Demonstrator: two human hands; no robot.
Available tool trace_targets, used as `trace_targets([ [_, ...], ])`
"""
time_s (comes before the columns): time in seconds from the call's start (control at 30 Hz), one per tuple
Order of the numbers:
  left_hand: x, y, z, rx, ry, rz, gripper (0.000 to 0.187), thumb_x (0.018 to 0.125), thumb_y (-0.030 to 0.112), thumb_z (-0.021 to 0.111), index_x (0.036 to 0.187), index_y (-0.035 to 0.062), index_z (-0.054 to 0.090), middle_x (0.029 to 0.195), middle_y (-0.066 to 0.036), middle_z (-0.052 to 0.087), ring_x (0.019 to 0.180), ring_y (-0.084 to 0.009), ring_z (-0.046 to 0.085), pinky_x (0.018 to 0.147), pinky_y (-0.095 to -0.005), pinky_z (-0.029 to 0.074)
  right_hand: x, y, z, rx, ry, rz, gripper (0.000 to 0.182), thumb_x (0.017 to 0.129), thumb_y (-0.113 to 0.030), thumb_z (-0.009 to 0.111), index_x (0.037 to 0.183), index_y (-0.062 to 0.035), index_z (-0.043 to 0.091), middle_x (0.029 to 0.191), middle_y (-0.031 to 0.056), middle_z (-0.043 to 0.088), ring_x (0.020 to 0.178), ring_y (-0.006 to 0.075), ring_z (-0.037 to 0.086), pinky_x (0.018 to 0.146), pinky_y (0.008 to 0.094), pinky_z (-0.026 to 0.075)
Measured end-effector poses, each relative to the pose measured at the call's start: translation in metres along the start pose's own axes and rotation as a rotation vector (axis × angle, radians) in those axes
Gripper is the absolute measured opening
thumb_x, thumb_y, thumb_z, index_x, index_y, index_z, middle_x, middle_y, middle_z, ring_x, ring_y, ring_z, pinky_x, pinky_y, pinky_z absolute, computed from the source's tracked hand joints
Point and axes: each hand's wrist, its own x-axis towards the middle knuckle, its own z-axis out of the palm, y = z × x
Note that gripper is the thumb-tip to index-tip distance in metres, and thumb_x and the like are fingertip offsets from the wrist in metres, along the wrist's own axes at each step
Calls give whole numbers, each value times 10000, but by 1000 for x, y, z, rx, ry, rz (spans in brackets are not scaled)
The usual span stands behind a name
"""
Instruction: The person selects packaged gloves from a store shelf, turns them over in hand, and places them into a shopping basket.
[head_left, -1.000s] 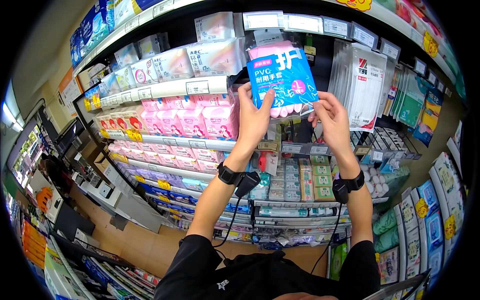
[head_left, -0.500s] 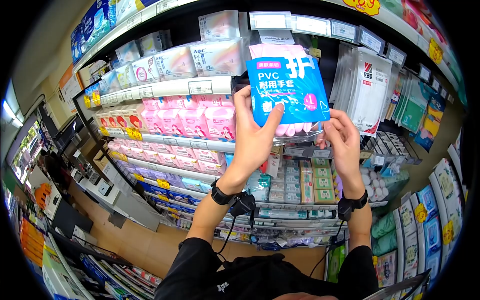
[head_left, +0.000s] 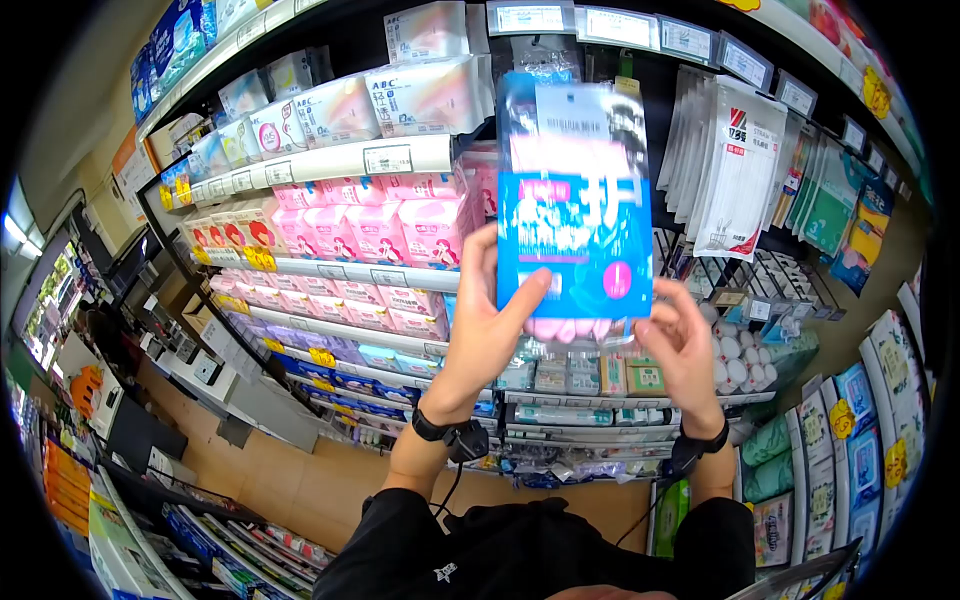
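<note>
A clear pack of pink PVC household gloves [head_left: 574,215] with a blue printed card is held up in front of the shelves, its print smeared by motion. My left hand [head_left: 492,315] grips its left edge, thumb across the front and fingers behind. At the lower right corner, my right hand [head_left: 680,335] pinches the pack's edge between thumb and fingers. The pink glove fingertips show below the blue card. Black straps with small devices sit on both wrists.
White packs of pads [head_left: 425,95] and pink packs [head_left: 435,230] fill the shelves at left. White packets [head_left: 740,170] hang on hooks at right, beside green packets [head_left: 828,215]. Price tags [head_left: 618,27] line the shelf edge above. A counter [head_left: 225,385] stands far left.
Both hands have lowered the glove pack and brought it closer to me. The pack's clear top part now shows, and it stands straighter than before.
</note>
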Motion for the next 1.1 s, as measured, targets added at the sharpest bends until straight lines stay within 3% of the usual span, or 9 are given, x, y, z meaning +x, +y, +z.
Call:
trace_targets([
  [0.17, -55, -39, -7, -154, -37, -263, 377, 956, 13, 614, 1266, -6, 401, 1204, -122, 578, 1134, -140, 542, 978, -294, 443, -55, 30, -11, 65, -25, 177, 493, 932, 52, 577, 1384, 11, 383, 1121, 107, 665, 959, 125, 622, 788, 241, 475],
  [0.27, -88, -56, -2, -207, -61, -351, 334, 962, 6, 611, 1236, 9, 421, 1187, -110, 602, 1086, -126, 572, 938, -280, 468, -84, 46, -21, 95, -33, 177, 530, 918, 74, 591, 1393, 24, 364, 1213, 129, 599, 1081, 156, 595, 905, 275, 481],
  [0.43, -133, -85, 21, -286, -92, -498, 305, 955, -10, 617, 1200, 25, 439, 1139, -96, 628, 1032, -101, 595, 883, -254, 494, -126, 63, -37, 131, 107, 284, 447, 921, 70, 583, 1333, 25, 414, 1189, 131, 623, 1093, 162, 607, 900, 266, 485],
  [0.67, -175, -93, 64, -237, -10, -562, 156, 1000, 72, 581, 1129, -14, 587, 1033, -73, 694, 903, -72, 614, 799, -231, 492, -183, 58, -72, 147, 228, 310, 334, 934, 72, 577, 1247, 35, 465, 1141, 126, 642, 1059, 150, 617, 911, 270, 488],
  [1.1, -255, -69, 166, -261, 132, -662, 266, 1062, 218, 489, 1102, 0, 637, 921, 1, 664, 843, -45, 587, 771, -225, 478, -274, 3, -135, 106, 249, 315, 383, 927, 87, 575, 1290, 51, 456, 1173, 130, 615, 1049, 137, 604, 894, 261, 496],
])
